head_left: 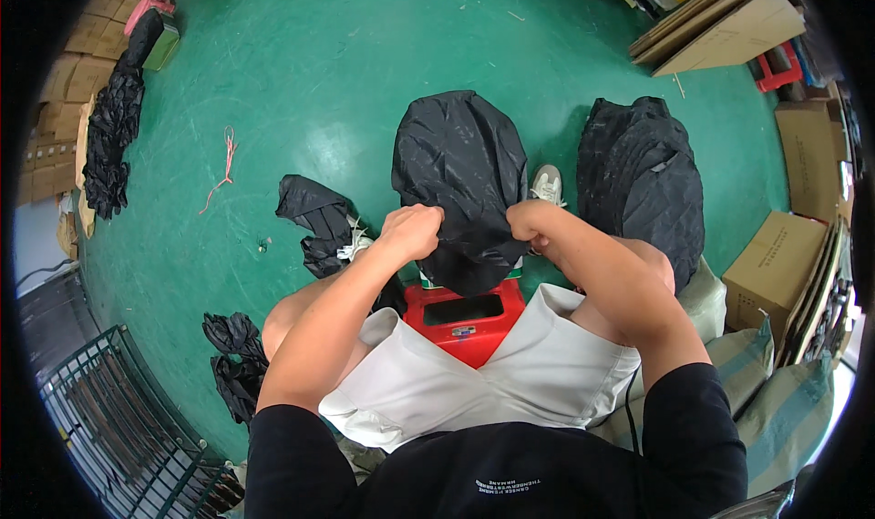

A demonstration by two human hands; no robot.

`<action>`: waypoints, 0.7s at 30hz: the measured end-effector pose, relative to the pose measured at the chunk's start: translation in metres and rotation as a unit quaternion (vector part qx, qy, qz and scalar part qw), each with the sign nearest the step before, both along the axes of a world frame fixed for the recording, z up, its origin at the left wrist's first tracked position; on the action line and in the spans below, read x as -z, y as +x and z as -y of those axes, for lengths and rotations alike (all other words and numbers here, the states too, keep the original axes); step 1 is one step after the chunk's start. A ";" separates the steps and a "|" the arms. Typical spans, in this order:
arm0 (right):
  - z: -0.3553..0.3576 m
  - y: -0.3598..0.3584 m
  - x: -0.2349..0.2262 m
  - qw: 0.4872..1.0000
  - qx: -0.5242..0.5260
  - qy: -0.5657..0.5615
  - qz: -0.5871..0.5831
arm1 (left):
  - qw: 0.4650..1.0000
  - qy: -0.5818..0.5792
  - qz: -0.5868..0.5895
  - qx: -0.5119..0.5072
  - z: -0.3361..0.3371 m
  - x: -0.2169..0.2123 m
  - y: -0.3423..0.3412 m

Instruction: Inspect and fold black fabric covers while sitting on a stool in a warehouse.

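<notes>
It's black on the cloth, bright red on the stool, white shorts, green floor, pink string, and sacks banded blue-green!

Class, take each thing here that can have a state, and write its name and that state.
Left hand: closed, gripping cloth
Right hand: closed, gripping cloth
Black cloth between the hands: spread, creased
Red stool: partly covered
Black pile at right: layered, wrinkled
Pink string: loose on the floor
Cardboard sheets: stacked together
</notes>
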State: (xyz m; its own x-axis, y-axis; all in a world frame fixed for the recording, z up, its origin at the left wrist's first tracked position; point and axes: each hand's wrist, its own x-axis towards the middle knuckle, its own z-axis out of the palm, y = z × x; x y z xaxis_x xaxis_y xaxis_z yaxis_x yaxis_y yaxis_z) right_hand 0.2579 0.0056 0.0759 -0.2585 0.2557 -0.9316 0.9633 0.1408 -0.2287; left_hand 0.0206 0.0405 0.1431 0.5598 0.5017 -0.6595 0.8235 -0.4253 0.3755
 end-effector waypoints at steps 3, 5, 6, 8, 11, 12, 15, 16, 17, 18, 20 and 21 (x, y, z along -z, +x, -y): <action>0.014 -0.001 0.023 0.998 0.023 -0.061 0.003 | 1.000 0.004 0.002 -0.008 -0.001 0.005 0.001; 0.016 -0.001 0.022 0.996 0.029 -0.080 0.014 | 1.000 0.000 -0.001 -0.007 0.001 0.014 -0.001; 0.014 -0.007 0.013 0.994 0.033 -0.099 0.022 | 1.000 -0.010 -0.010 0.001 0.005 0.019 -0.007; 0.006 -0.018 -0.015 0.990 0.038 -0.136 0.025 | 1.000 -0.018 -0.020 0.007 0.015 0.029 -0.015; -0.003 -0.025 -0.048 0.981 0.065 -0.180 0.034 | 0.984 -0.113 -0.124 0.065 0.023 0.038 -0.012; -0.005 -0.027 -0.055 0.978 0.082 -0.187 0.035 | 0.983 -0.116 -0.124 0.066 0.021 0.029 -0.005; -0.024 -0.027 -0.068 0.999 0.023 -0.005 -0.047 | 0.984 -0.081 -0.126 0.097 0.018 0.014 0.009; -0.033 -0.020 -0.071 0.997 0.038 0.026 -0.065 | 0.984 -0.083 -0.127 0.098 0.021 0.016 0.010; -0.031 -0.010 -0.064 0.966 0.039 0.201 -0.157 | 0.996 -0.017 -0.034 0.080 0.024 0.016 0.014; -0.039 -0.011 -0.080 0.953 0.084 0.233 -0.176 | 0.996 0.049 0.054 0.058 0.027 0.018 0.013; -0.048 -0.016 -0.105 0.915 0.148 0.331 -0.176 | 0.995 0.042 0.057 0.071 0.032 0.025 0.016; -0.051 -0.015 -0.113 0.907 0.155 0.355 -0.165 | 0.994 0.009 0.068 0.084 0.036 0.029 0.021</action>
State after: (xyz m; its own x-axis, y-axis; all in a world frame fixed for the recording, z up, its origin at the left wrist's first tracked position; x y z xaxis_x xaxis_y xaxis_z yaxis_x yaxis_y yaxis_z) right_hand 0.2424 0.0565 0.1888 -0.3064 0.8687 -0.3892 0.8774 0.0992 -0.4694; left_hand 0.0417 0.0040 0.1138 0.7206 0.4041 -0.5634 0.6818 -0.5602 0.4704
